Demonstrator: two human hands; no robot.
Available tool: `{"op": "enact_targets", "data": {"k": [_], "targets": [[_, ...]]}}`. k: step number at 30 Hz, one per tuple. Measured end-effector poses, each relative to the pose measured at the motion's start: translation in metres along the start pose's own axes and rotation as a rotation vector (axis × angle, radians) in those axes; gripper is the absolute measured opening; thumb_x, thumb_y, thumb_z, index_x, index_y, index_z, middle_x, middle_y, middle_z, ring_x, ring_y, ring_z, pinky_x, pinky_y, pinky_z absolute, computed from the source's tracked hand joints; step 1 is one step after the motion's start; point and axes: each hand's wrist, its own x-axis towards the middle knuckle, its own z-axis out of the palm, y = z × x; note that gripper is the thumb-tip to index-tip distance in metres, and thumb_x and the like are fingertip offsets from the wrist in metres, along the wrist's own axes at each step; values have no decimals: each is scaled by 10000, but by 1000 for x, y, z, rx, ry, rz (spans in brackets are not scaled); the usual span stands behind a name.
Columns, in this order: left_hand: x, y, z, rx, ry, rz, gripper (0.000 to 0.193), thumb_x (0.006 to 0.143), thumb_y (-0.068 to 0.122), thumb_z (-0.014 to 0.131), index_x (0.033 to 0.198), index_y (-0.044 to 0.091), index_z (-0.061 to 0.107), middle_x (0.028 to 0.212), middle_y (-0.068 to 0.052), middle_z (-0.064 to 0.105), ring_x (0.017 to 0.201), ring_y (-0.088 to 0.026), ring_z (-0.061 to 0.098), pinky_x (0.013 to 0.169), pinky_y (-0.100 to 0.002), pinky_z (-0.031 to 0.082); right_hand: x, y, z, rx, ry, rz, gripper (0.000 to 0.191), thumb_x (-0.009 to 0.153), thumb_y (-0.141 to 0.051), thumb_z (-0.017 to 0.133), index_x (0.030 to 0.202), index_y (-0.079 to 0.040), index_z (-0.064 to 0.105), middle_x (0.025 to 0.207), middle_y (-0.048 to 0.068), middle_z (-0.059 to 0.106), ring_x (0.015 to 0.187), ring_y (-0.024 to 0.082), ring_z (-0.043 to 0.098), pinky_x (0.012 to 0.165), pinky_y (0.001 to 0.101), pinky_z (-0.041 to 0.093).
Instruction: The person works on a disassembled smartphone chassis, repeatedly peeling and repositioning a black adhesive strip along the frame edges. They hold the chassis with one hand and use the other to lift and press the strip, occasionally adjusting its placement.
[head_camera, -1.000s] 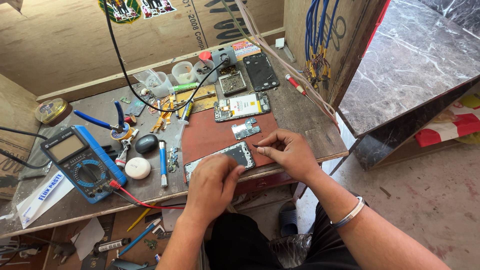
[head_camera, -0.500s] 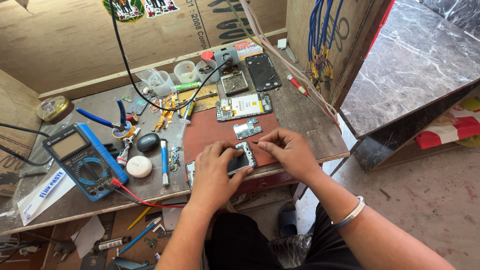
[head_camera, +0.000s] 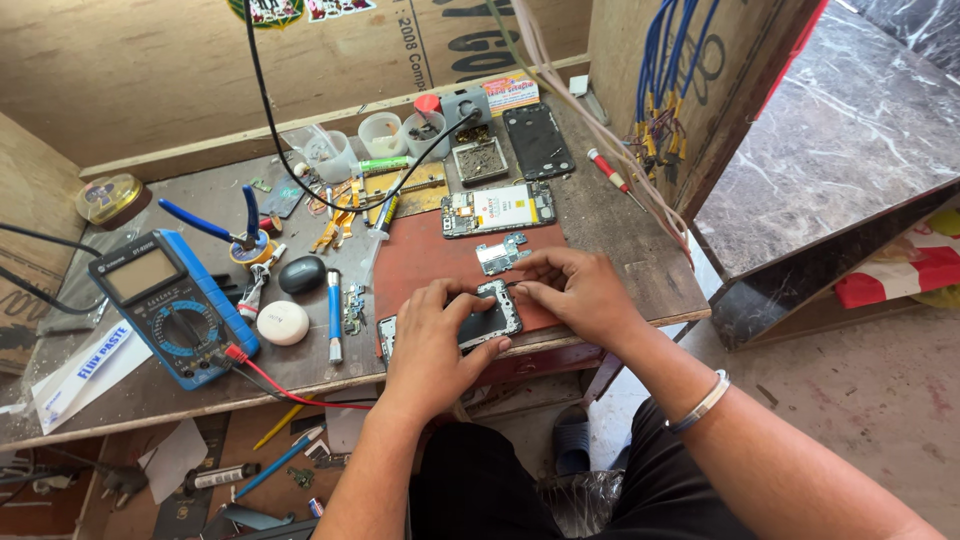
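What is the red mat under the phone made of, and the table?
The red mat looks like matte rubber or silicone: flat, dull, no shine. The table looks like worn, unpainted wood, grey, scuffed and dusty. Both hands hold the opened phone.

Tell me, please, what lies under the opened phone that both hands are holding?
Under the opened phone lies a reddish-brown work mat on the wooden bench. The left hand covers the phone's left part, and the right hand touches its upper right corner, so anything beneath them stays hidden.
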Motion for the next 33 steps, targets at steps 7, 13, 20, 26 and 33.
{"op": "enact_targets", "data": {"k": [7,13,20,26,33], "targets": [[-1,2,1,-4,-5,-22,480,704,337,876,1105,115,733,1199,-75,608,1202,-317,525,1032,-470,387,-6,7,2,-120,42,-244,97,826,-58,766,921,-58,786,893,51,715,786,147,720,684,289,562],[-1,2,1,-3,11,-6,491,710,342,875,1116,109,729,1207,-87,605,1208,-323,522,1036,-474,386,-9,7,1,-230,42,-353,121,798,-42,789,913,-79,791,875,54,695,792,184,701,692,302,546],[-1,3,0,3,-5,-23,500,714,352,873,1131,116,728,1221,-86,602,1222,-321,517,1049,-474,375,-11,6,1,-158,29,-273,146,797,-25,749,924,-86,789,896,41,688,753,170,705,663,297,559],[0,4,-1,-4,-24,-40,500,715,352,870,1138,124,730,1226,-74,607,1230,-309,519,1059,-468,375,-11,6,-2,-180,35,-353,191,772,4,729,923,-89,798,888,48,683,794,176,702,693,296,557],[-1,3,0,12,-6,-20,512,713,349,873,1144,114,726,1230,-88,598,1232,-321,509,1054,-477,371,-12,6,1,-240,49,-363,182,779,-15,752,928,-108,801,886,46,673,809,194,699,704,308,553]]}}
